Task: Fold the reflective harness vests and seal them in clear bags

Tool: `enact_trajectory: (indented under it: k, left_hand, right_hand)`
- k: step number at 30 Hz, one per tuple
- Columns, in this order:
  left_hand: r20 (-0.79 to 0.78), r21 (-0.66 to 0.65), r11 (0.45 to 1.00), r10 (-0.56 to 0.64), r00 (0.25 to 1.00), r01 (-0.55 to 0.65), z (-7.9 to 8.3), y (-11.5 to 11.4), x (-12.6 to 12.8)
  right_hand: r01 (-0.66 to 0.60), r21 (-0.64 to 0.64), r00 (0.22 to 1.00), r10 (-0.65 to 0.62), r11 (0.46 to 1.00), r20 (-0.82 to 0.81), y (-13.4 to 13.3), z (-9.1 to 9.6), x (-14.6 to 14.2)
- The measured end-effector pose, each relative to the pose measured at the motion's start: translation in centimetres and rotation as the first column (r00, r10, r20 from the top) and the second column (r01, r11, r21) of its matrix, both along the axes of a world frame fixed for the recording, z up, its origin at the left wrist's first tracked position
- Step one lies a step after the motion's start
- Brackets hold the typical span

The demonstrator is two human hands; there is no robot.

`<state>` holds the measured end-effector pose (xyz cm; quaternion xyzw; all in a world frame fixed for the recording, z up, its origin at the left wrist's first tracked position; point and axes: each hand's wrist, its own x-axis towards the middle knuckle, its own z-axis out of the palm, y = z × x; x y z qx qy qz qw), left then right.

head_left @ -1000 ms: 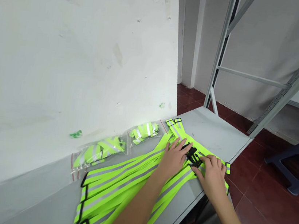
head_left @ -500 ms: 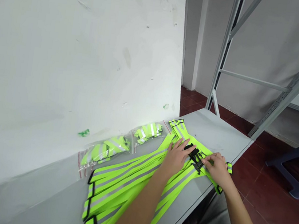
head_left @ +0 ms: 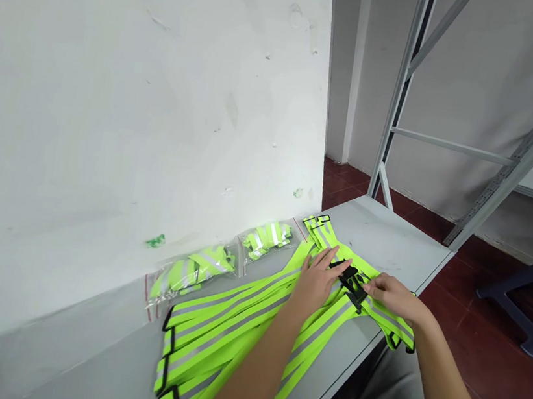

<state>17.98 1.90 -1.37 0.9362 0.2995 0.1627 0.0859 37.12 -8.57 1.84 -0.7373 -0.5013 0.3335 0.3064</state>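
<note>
A pile of neon-green reflective strap vests (head_left: 223, 338) lies spread across the grey table (head_left: 380, 231). Black plastic buckles (head_left: 352, 283) sit on top of the straps near the table's right edge. My left hand (head_left: 317, 278) lies flat on the straps, fingers stretched out, its fingertips by the buckles. My right hand (head_left: 394, 295) rests on the straps just right of the buckles, fingers curled on a strap end by the buckle. One strap end (head_left: 399, 331) hangs over the table edge.
Two clear bags of folded green straps (head_left: 191, 268) (head_left: 269, 236) lie against the white wall. A metal shelving frame (head_left: 403, 93) stands behind the table. A blue plastic stool (head_left: 529, 296) stands on the red tile floor at right.
My right hand has slid right along the straps, away from the buckles. The left hand stays flat in place. The camera has tilted slightly.
</note>
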Motion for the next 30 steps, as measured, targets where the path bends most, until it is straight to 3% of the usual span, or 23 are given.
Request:
enact_trajectory:
  k: [4, 14, 22, 27, 30]
  left_hand:
    - [0.006, 0.006, 1.000, -0.014, 1.000, 0.014, 0.0, 0.1, -0.1]
    - [0.014, 0.129, 0.990, -0.051, 0.999, 0.049, 0.5, -0.2, -0.2]
    - [-0.022, 0.168, 0.983, -0.071, 0.997, 0.074, 0.6, -0.7, 0.0]
    - [-0.085, 0.116, 0.992, -0.040, 0.996, 0.050, 0.3, -0.6, 0.2]
    - [-0.096, 0.072, 0.997, -0.034, 0.995, 0.041, 0.3, -0.4, 0.2]
  right_hand:
    - [-0.082, -0.024, 0.993, 0.079, 0.996, -0.087, 0.2, 0.8, 0.2]
    - [0.001, -0.009, 0.989, -0.002, 1.000, -0.148, 0.5, 1.8, -1.0]
    - [0.036, 0.019, 0.996, -0.034, 0.999, -0.078, 1.4, 1.0, -1.1]
    - [0.080, 0.060, 0.995, -0.083, 0.995, 0.062, 1.8, 0.2, -1.5]
    - [0.115, 0.163, 0.971, -0.146, 0.980, 0.189, 0.6, -0.6, -1.0]
